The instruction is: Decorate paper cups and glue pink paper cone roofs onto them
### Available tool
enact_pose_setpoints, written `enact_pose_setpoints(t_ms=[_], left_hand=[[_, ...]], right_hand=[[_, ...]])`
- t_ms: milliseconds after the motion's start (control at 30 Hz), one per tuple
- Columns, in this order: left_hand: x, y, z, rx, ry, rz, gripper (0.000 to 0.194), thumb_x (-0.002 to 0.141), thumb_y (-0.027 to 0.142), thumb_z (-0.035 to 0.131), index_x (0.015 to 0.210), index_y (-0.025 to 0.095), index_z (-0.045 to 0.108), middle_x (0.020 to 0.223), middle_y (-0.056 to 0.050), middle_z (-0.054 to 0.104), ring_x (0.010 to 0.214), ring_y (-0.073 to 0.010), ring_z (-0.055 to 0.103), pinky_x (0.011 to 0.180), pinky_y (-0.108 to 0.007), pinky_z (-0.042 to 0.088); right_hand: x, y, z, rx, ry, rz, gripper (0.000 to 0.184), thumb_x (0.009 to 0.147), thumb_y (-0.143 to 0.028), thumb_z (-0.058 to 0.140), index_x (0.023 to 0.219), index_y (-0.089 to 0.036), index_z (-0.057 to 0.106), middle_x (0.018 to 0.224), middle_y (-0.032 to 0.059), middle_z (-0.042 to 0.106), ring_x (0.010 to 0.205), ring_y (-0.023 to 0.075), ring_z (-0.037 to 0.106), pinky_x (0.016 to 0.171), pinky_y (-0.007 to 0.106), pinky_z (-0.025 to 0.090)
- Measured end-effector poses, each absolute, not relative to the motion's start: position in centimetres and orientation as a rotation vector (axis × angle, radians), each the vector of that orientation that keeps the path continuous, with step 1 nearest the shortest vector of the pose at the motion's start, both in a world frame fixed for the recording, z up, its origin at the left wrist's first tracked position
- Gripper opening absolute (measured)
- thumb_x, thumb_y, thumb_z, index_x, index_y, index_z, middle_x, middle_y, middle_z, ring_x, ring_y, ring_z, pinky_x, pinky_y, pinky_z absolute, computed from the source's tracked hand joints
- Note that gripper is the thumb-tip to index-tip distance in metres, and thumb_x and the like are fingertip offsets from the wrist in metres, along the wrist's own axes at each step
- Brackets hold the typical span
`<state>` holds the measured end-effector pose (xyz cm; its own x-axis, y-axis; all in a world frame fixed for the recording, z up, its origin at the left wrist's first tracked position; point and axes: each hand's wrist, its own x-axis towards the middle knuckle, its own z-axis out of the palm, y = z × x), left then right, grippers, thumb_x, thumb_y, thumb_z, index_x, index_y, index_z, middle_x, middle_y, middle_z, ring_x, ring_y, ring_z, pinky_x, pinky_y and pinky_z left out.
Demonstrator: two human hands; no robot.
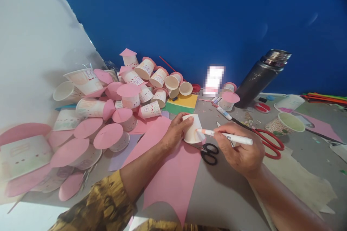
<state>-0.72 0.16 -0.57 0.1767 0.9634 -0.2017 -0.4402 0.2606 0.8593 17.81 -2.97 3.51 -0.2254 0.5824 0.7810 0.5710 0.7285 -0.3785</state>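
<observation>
My left hand (176, 131) is closed around a white paper cup (193, 130), its thumb lying over the upper side. In my right hand (240, 151) is a white marker pen (235, 138), and its orange tip touches the side of the cup. Faint orange marks show near the tip. Under the cup lies a sheet of pink paper (170, 173) with curved cut-outs along its edge. Black-handled scissors (209, 154) rest between the two hands, their blades partly hidden.
Paper cups with pink paper tops (130, 95) are piled at the left. A dark thermos flask (260, 79) leans at the back right, beside red-handled scissors (271, 142), a patterned cup (287, 124) and several markers (223, 112). A bright blurred screen (214, 81) stands against the blue wall.
</observation>
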Motion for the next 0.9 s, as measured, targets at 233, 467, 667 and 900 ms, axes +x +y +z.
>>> enact_pose_setpoints(t_ms=[233,467,667,900], left_hand=[[-0.91,0.29,-0.87,0.768,0.834,1.125,0.045,0.074,0.046,0.081,0.104,0.022,0.058,0.090,0.000,0.063,0.074,-0.0148,0.062,0.066,-0.025,0.047],[-0.95,0.34,-0.93,0.774,0.848,1.126,0.044,0.074,0.047,0.081,0.103,0.023,0.059,0.089,0.000,0.062,0.072,-0.0143,0.061,0.065,-0.025,0.046],[-0.89,0.38,-1.04,0.768,0.827,1.126,0.044,0.075,0.047,0.080,0.105,0.023,0.059,0.089,0.001,0.061,0.072,-0.0140,0.060,0.065,-0.025,0.047],[-0.99,0.40,-1.49,0.765,0.776,1.125,0.040,0.080,0.044,0.076,0.107,0.022,0.057,0.090,0.000,0.060,0.074,-0.0142,0.061,0.065,-0.025,0.050]], right_hand=[[17.98,-2.82,3.47,-0.951,-1.815,-0.079,0.015,0.093,-0.020,0.061,0.079,-0.021,0.066,0.065,0.0003,0.072,0.055,0.0140,0.065,0.055,0.025,0.050],[17.77,-2.84,3.43,-0.946,-1.864,-0.040,0.019,0.094,-0.024,0.059,0.077,-0.021,0.066,0.064,0.0000,0.072,0.052,0.0138,0.064,0.053,0.025,0.048],[17.82,-2.80,3.51,-0.977,-1.800,-0.062,0.017,0.093,-0.022,0.061,0.077,-0.020,0.065,0.064,-0.0004,0.071,0.053,0.0130,0.064,0.054,0.024,0.048],[17.84,-2.71,3.45,-0.971,-1.800,-0.079,0.016,0.092,-0.020,0.061,0.076,-0.020,0.065,0.062,-0.0011,0.070,0.051,0.0134,0.063,0.052,0.025,0.048]])
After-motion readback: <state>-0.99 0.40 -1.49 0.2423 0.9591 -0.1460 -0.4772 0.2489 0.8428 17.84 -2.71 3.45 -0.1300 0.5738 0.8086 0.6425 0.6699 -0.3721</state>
